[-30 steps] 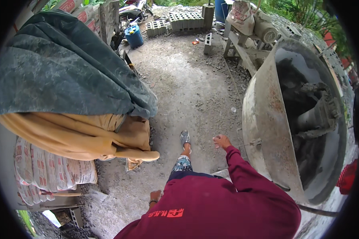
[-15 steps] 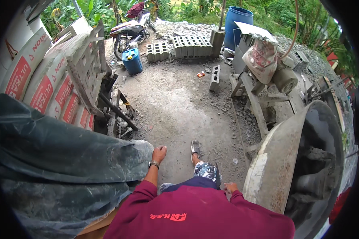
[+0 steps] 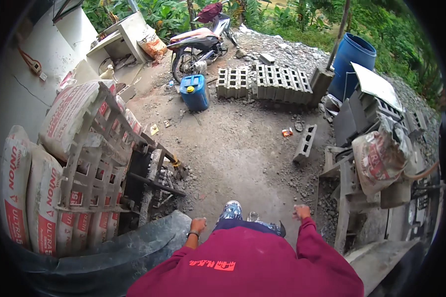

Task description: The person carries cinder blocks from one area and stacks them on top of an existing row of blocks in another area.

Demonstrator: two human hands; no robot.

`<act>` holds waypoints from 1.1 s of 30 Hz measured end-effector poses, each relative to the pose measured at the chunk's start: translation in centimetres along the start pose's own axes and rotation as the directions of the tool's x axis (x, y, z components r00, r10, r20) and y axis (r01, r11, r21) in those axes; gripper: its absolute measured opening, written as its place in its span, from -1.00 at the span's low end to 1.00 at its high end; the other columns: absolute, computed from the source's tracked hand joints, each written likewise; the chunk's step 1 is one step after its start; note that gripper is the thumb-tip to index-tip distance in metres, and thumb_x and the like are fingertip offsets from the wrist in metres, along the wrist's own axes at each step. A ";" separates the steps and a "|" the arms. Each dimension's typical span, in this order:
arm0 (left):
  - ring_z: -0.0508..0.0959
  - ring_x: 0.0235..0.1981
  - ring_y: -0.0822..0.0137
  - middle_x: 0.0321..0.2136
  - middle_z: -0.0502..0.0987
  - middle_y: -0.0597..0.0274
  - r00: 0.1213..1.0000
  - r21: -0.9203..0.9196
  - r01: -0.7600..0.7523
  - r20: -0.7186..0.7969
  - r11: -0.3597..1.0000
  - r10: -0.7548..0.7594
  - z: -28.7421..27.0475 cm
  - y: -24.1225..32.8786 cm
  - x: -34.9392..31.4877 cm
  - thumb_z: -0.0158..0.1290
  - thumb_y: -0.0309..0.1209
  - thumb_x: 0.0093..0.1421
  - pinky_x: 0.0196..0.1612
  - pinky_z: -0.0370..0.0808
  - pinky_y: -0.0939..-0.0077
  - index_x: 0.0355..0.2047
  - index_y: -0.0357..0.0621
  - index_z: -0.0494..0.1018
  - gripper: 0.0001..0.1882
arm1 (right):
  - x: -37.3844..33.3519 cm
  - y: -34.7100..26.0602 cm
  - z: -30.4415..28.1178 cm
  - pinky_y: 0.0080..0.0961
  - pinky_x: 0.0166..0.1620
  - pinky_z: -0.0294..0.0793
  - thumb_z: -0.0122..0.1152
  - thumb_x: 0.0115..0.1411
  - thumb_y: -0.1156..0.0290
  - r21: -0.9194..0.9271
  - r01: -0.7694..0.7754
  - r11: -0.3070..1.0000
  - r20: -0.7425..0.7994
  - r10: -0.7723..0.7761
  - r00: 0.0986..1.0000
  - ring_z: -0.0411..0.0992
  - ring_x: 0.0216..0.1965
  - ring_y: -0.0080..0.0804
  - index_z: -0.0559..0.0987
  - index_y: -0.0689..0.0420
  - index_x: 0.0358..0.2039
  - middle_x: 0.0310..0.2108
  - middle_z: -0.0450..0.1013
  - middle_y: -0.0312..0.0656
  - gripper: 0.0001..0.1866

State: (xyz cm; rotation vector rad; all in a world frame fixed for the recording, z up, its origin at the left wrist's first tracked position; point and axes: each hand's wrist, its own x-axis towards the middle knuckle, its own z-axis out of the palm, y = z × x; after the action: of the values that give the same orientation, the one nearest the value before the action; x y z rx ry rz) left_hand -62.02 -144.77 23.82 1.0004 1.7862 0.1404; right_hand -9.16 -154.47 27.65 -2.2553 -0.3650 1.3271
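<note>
My left hand (image 3: 198,225) hangs low beside my body with its fingers curled in and nothing seen in them. Close to it lies the edge of a dark green tarp (image 3: 148,242). On the other side, my right hand (image 3: 301,212) is held out over the gravelly ground, empty, its fingers loosely bent and a little apart. The nearest thing to it is a wooden stand (image 3: 346,198), not touched. Neither hand is in contact with any object. My shoe (image 3: 231,207) shows ahead of my body.
Stacked cement bags (image 3: 44,198) and a grey slotted frame (image 3: 91,173) line the left. Ahead are a blue jug (image 3: 195,94), hollow blocks (image 3: 282,83), a lone block (image 3: 305,143) and a motorcycle (image 3: 198,47). A blue barrel (image 3: 351,64) and a metal drum rim (image 3: 381,262) stand right.
I have moved forward, and the view has turned left. The drum and tarp have slid down toward the lower rim. My right hand has swung forward; my left hand has dropped back.
</note>
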 end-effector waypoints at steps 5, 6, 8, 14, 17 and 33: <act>0.47 -0.68 0.31 -0.68 0.49 0.21 0.988 -0.019 0.154 0.017 0.988 -0.154 0.8 11.0 6.2 -0.09 -0.16 0.08 -0.59 0.39 0.35 -0.61 -0.19 0.48 -0.64 | 13.5 -21.8 -0.8 -0.45 -0.57 0.48 0.10 0.09 0.28 0.093 0.299 0.950 0.039 -0.304 0.952 0.44 -0.63 -0.40 0.50 0.35 -0.28 -0.56 0.45 -0.12 -0.66; 0.48 -0.68 0.31 -0.67 0.50 0.19 0.979 -0.021 0.201 0.024 0.979 -0.200 0.8 12.4 7.3 -0.10 -0.16 0.07 -0.58 0.39 0.36 -0.60 -0.19 0.48 -0.64 | 14.4 -26.2 0.3 -0.46 -0.56 0.48 0.11 0.09 0.29 0.063 0.307 0.950 0.060 -0.311 0.949 0.44 -0.62 -0.39 0.49 0.36 -0.27 -0.55 0.45 -0.12 -0.65; 0.48 -0.67 0.31 -0.65 0.51 0.17 0.978 -0.024 0.195 0.077 0.980 -0.193 2.7 18.9 12.3 -0.10 -0.17 0.07 -0.57 0.40 0.36 -0.59 -0.20 0.48 -0.64 | 21.2 -30.0 -0.8 -0.46 -0.52 0.47 0.10 0.10 0.25 0.025 0.361 0.932 0.038 -0.362 0.931 0.45 -0.62 -0.37 0.46 0.36 -0.23 -0.49 0.46 -0.09 -0.61; 0.55 -0.31 0.06 -0.41 0.56 -0.04 0.970 0.109 0.244 -0.013 0.964 -0.244 2.5 29.1 31.3 -0.08 -0.11 0.00 -0.18 0.43 0.30 -0.40 -0.27 0.53 -0.56 | 29.0 -37.0 0.9 -0.39 -0.60 0.44 0.14 0.09 0.30 0.022 0.106 0.994 0.181 -0.109 0.977 0.47 -0.65 -0.24 0.45 0.33 -0.22 -0.49 0.49 -0.03 -0.65; 0.53 -0.25 -0.02 -0.39 0.53 -0.09 0.906 0.571 -0.390 0.095 0.722 0.413 1.7 42.9 39.8 -0.10 -0.14 0.03 -0.14 0.40 0.20 -0.43 -0.26 0.53 -0.59 | 29.9 -38.3 -1.9 -0.45 -0.67 0.34 0.11 0.12 0.27 -0.100 -0.081 0.992 0.125 0.094 0.988 0.47 -0.64 -0.28 0.46 0.27 -0.20 -0.51 0.49 -0.04 -0.66; 0.57 -0.26 0.16 -0.32 0.57 -0.01 0.965 0.075 -0.260 0.047 0.963 0.257 9.7 86.5 57.3 0.07 -0.17 0.05 -0.18 0.46 0.39 -0.17 -0.31 0.44 -0.54 | 58.0 -64.3 -4.3 -0.47 -0.55 0.43 0.08 0.11 0.16 -0.342 -0.129 0.931 0.133 0.184 0.974 0.49 -0.60 -0.40 0.56 0.25 -0.34 -0.54 0.51 -0.09 -0.64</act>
State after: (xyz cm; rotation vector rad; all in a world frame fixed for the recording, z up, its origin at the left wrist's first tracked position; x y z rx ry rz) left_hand -12.18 -53.21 22.86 1.2853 1.6325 0.2123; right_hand 24.27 -74.76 21.20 -2.4996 -0.5068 1.6451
